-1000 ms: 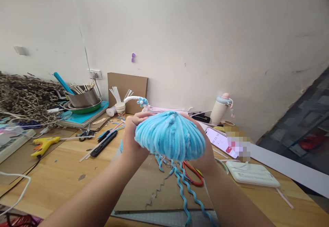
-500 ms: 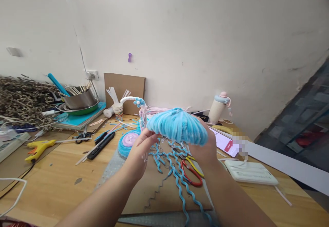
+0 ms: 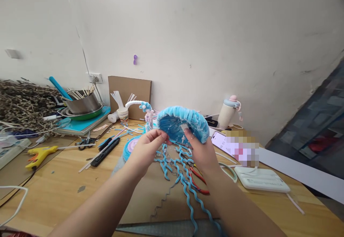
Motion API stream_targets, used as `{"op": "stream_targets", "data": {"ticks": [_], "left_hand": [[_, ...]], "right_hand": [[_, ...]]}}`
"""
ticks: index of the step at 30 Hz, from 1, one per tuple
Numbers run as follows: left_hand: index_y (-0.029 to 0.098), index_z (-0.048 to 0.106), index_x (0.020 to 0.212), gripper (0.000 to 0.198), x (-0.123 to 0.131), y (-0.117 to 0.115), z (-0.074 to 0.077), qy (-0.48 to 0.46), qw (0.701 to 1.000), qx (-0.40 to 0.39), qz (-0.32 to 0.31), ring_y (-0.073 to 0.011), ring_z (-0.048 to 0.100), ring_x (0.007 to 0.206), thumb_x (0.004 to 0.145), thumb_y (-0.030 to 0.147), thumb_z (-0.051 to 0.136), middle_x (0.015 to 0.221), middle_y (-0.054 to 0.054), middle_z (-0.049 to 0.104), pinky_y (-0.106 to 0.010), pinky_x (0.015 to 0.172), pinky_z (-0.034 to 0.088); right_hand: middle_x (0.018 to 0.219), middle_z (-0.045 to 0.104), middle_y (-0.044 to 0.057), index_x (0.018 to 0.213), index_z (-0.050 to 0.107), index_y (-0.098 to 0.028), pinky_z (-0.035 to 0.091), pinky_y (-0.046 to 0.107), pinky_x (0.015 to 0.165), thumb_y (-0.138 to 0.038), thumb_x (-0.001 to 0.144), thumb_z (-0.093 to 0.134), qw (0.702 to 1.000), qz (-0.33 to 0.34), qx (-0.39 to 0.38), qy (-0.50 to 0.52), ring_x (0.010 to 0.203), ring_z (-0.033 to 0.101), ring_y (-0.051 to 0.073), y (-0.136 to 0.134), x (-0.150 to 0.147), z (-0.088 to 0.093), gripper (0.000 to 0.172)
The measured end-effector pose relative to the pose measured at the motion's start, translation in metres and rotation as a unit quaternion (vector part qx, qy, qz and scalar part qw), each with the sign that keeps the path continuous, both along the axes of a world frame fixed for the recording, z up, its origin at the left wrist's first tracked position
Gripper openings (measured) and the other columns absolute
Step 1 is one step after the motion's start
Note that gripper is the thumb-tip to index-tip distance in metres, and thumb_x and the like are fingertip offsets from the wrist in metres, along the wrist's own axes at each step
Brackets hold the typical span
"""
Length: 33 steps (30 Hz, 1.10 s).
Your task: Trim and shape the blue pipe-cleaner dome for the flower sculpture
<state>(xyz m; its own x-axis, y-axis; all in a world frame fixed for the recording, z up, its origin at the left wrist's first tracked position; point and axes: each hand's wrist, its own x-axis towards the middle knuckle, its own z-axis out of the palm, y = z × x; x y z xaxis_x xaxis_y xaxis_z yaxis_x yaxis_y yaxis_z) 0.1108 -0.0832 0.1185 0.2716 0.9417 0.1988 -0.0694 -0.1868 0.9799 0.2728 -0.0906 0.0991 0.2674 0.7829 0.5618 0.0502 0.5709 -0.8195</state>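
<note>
A fluffy light-blue dome made of pipe cleaners [image 3: 185, 117] is held up over the table, tilted so its hollow underside faces me. Curly blue strands [image 3: 185, 179] hang from it onto a cardboard sheet [image 3: 150, 197]. My left hand [image 3: 146, 151] pinches the dome's near left rim. My right hand [image 3: 200, 149] grips the near right rim, thumb inside the hollow. Behind my left hand lies a blue disc with a lilac centre [image 3: 131, 145].
Red-handled pliers [image 3: 199, 181] lie under the strands. A phone [image 3: 228, 144], white flat device [image 3: 262, 179] and bottle [image 3: 227, 113] sit at right. At left are a yellow glue gun [image 3: 40, 154], scissors [image 3: 86, 142], a black knife [image 3: 104, 151] and a steel pot [image 3: 83, 102].
The dome has been tipped back from top-up to underside facing me. My left hand moved from its side to the near rim, and my right hand shifted to the front rim.
</note>
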Motion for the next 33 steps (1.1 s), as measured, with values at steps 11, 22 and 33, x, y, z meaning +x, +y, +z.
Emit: {"op": "stream_targets", "data": {"ticks": [11,22,33], "left_hand": [[0.015,0.066,0.091,0.030,0.002,-0.009,-0.012,-0.015,0.997,-0.063,-0.041,-0.0084,0.036,0.049,0.083,0.043,0.058,0.052,0.006,0.044,-0.024,0.053,0.028],[0.013,0.064,0.077,0.036,-0.006,-0.018,-0.038,-0.057,0.977,-0.180,-0.095,-0.0031,0.023,0.044,0.071,0.048,0.072,0.052,0.007,0.041,-0.022,0.045,0.011],[0.012,0.064,0.075,0.039,-0.017,-0.017,-0.070,-0.023,0.975,-0.202,-0.089,-0.0026,0.021,0.039,0.071,0.051,0.070,0.048,0.006,0.044,-0.023,0.043,0.009]], "right_hand": [[0.110,0.070,0.009,0.108,0.067,-0.019,0.047,0.045,0.095,-0.030,0.081,0.066,0.985,-0.149,0.079,-0.041,0.105,0.063,0.027,0.010,0.011,-0.011,0.030],[0.118,0.067,0.006,0.121,0.061,-0.027,0.046,0.046,0.100,-0.016,0.080,0.061,0.952,-0.171,0.222,-0.119,0.112,0.060,0.028,0.000,0.028,0.005,0.043],[0.121,0.066,0.003,0.124,0.058,-0.033,0.049,0.047,0.096,-0.024,0.078,0.065,0.963,-0.060,0.204,-0.166,0.111,0.061,0.030,-0.011,0.028,0.005,0.048]]}}
